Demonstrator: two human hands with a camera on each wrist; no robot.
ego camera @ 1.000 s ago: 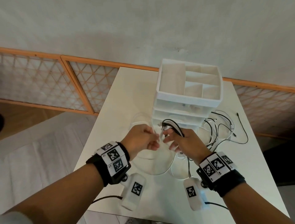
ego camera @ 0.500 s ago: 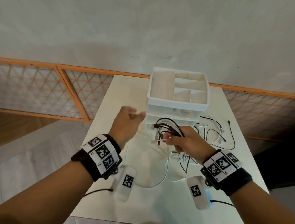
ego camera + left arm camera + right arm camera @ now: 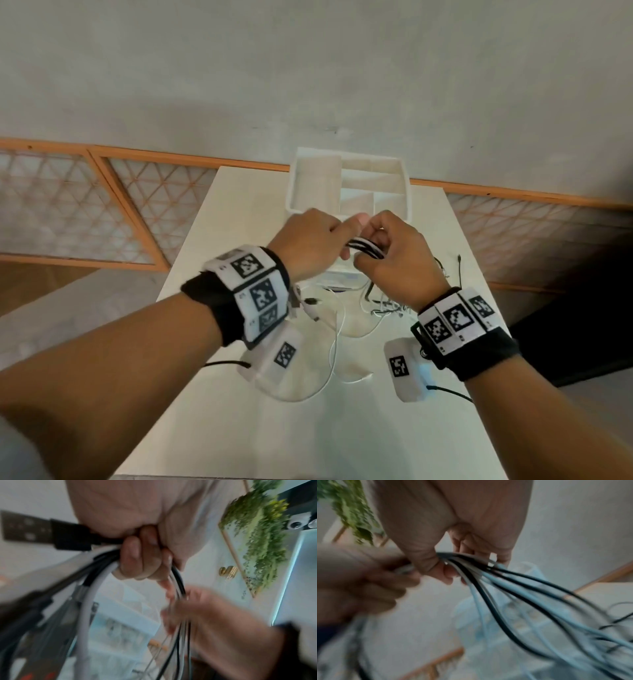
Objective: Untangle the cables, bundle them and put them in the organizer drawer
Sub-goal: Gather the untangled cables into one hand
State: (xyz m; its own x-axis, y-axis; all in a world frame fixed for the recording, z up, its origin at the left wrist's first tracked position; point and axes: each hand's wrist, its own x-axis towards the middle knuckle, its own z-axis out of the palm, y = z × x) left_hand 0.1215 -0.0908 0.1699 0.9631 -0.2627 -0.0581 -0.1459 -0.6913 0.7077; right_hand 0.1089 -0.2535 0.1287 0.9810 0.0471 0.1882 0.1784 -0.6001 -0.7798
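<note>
A bundle of black and white cables (image 3: 364, 247) is held up in front of the white organizer (image 3: 349, 185). My left hand (image 3: 344, 240) grips the bundle from the left, fingers curled round it (image 3: 142, 561). The right hand (image 3: 371, 245) pinches the same bundle from the right (image 3: 452, 566). From the hands the cables (image 3: 505, 588) hang down in loops toward the table. A white cable (image 3: 334, 342) trails loose on the table below my wrists. Both wrist views are blurred.
The organizer stands at the far middle of the white table (image 3: 308, 428), its top tray split into compartments. More thin black cable (image 3: 459, 270) lies to its right. An orange lattice railing (image 3: 102, 212) runs behind the table.
My left hand, raised off to the left half a second ago, has come back and taken hold of the bundle. Both hands have lifted the cables higher, in front of the organizer.
</note>
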